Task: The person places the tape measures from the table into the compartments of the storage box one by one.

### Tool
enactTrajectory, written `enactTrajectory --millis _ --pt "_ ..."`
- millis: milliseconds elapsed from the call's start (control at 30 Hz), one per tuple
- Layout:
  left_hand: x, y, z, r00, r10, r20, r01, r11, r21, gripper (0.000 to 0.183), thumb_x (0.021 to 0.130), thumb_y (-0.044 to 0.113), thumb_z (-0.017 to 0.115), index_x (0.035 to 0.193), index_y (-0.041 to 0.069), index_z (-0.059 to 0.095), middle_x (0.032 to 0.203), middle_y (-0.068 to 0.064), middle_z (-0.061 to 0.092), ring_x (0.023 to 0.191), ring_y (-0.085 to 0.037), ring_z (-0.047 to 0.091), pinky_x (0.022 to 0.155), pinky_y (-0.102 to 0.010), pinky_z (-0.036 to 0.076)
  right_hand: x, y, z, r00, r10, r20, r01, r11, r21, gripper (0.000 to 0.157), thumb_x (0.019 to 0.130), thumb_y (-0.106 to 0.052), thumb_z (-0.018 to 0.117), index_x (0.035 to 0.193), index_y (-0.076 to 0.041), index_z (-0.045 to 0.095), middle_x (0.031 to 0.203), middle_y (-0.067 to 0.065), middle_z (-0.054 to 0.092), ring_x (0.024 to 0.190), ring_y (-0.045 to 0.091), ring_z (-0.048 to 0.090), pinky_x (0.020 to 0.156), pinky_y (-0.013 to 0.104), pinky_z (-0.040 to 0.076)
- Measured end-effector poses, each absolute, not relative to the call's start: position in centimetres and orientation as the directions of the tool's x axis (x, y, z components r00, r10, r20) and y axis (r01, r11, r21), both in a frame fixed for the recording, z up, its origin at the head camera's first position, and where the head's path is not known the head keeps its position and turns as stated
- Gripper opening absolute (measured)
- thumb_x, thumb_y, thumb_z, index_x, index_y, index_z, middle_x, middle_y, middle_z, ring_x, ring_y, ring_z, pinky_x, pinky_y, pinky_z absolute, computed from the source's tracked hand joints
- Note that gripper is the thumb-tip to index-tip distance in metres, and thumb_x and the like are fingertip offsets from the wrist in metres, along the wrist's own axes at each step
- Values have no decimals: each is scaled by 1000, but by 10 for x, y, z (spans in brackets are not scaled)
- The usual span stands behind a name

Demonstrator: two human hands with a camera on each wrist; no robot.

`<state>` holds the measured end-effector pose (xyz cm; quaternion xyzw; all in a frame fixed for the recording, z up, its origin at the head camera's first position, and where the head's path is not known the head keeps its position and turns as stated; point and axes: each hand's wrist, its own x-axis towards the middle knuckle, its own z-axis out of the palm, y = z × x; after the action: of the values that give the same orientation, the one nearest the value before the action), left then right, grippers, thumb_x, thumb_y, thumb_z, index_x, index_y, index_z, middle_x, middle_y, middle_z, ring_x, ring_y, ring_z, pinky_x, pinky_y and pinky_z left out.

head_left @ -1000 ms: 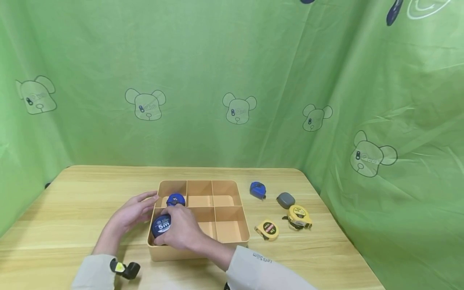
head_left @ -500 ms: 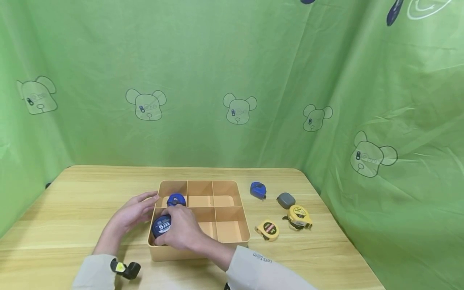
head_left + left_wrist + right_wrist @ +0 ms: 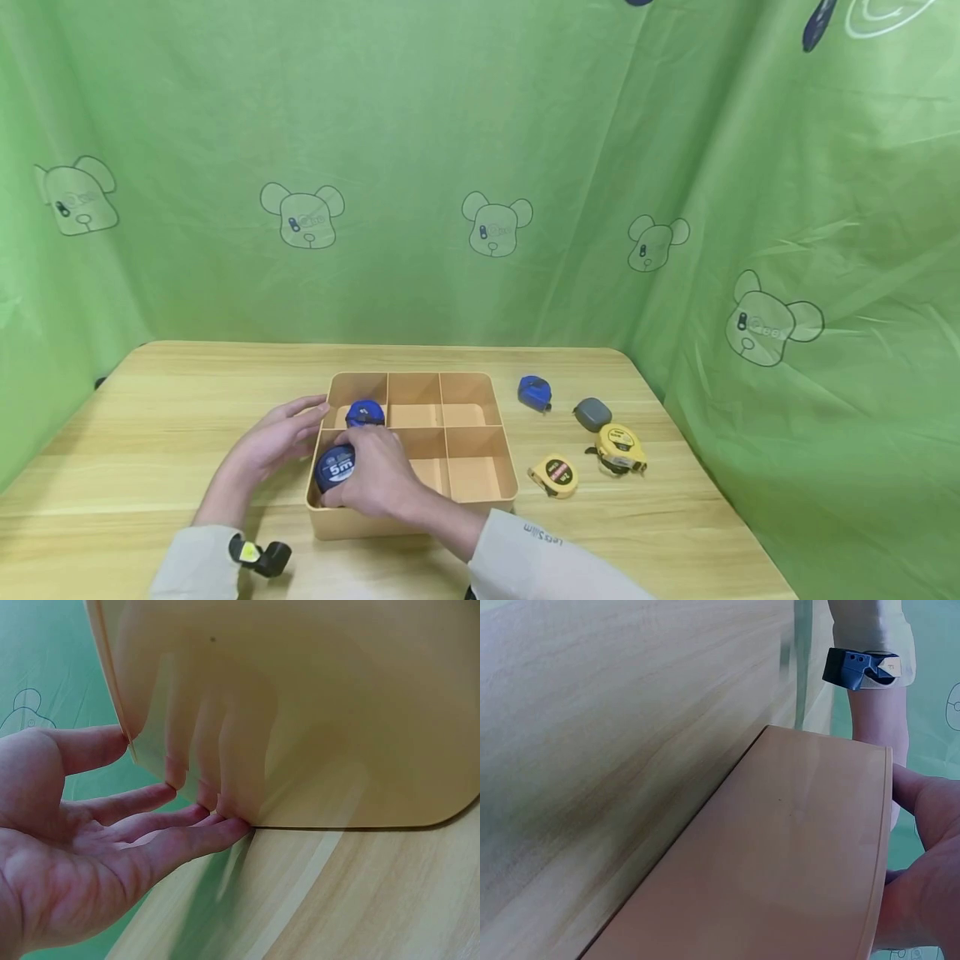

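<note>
A tan divided box [image 3: 414, 523] with several compartments stands on the table. In its front left compartment sits a dark blue tape measure [image 3: 333, 467] marked 5m, which my right hand [image 3: 380, 473] grips from the right side. A brighter blue tape measure [image 3: 365, 413] lies in the back left compartment, just beyond those fingers. My left hand [image 3: 279, 435] rests against the box's left side; in the left wrist view its straight fingertips [image 3: 234, 829] touch the outer wall [image 3: 337, 727]. The box wall [image 3: 780, 847] hides most of the right hand's fingers in the right wrist view.
Right of the box on the wooden table [image 3: 187, 375] lie a blue tape measure [image 3: 534, 393], a small grey tape measure [image 3: 592, 414], a larger yellow tape measure [image 3: 620, 448] and a smaller yellow one [image 3: 555, 476]. A green curtain [image 3: 405, 275] hangs behind and beside the table.
</note>
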<state>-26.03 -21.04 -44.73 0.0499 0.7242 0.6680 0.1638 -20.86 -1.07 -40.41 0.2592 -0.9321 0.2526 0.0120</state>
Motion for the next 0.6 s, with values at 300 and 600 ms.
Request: enactTrajectory --millis 300,600 --pt "-260 -210 -447 -941 293 -169 -145 100 984 75 108 35 49 159 -6 13 157 -35 33 146 -51 34 119 -61 33 -209 -10 -405 -860 -483 163 -499 733 -462 60 61 -38 96 111 -17 73 101 -11 73 105 12 63 100 29 47" --pt "-260 -210 -447 -940 297 -169 -143 108 984 75 108 35 49 159 -6 13 157 -35 31 146 -51 32 119 -61 33 -209 -10 -406 -857 -486 170 -507 738 -446 60 61 -39 96 112 -17 73 101 -10 73 104 12 62 98 28 46"
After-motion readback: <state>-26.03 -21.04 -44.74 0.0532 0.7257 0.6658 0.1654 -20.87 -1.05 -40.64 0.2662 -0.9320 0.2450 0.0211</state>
